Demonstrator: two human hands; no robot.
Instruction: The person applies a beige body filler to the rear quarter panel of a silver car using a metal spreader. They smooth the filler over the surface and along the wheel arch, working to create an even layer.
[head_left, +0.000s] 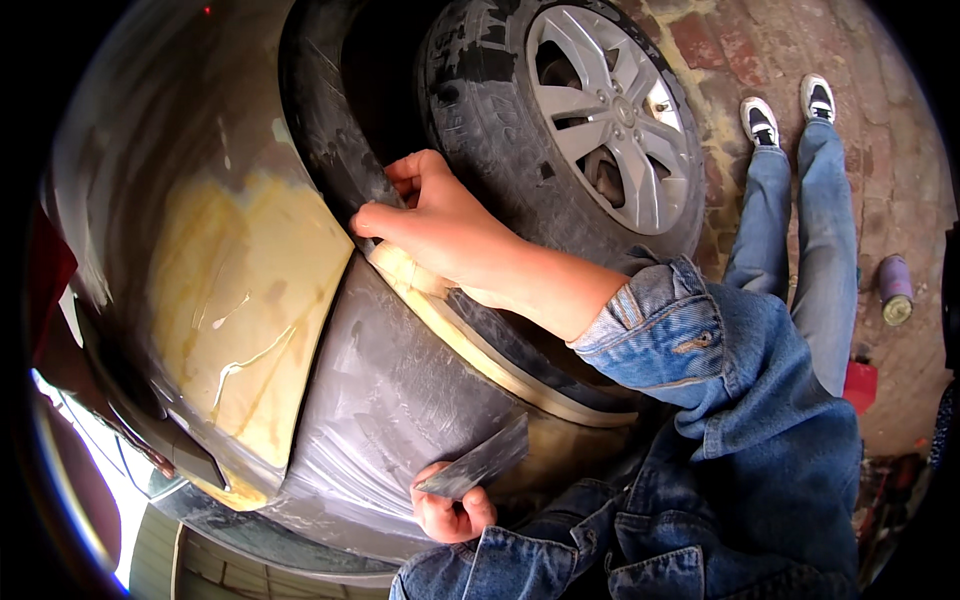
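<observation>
The right hand point(440, 225) presses fingers onto the wheel arch edge point(345, 190) beside the tyre point(490, 110), while the left hand point(450, 512) keeps a closed grip on a metal spreader point(478, 462) against the sanded fender point(400, 400)

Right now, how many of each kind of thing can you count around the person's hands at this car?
Hands: 2, the right hand on the wheel-arch edge, the left hand holding the spreader
Metal spreader: 1
Wheel with silver rim: 1
Yellow filler patch on the car body: 1
Spray can on the ground: 1
Shoes: 2
Total: 8
</observation>
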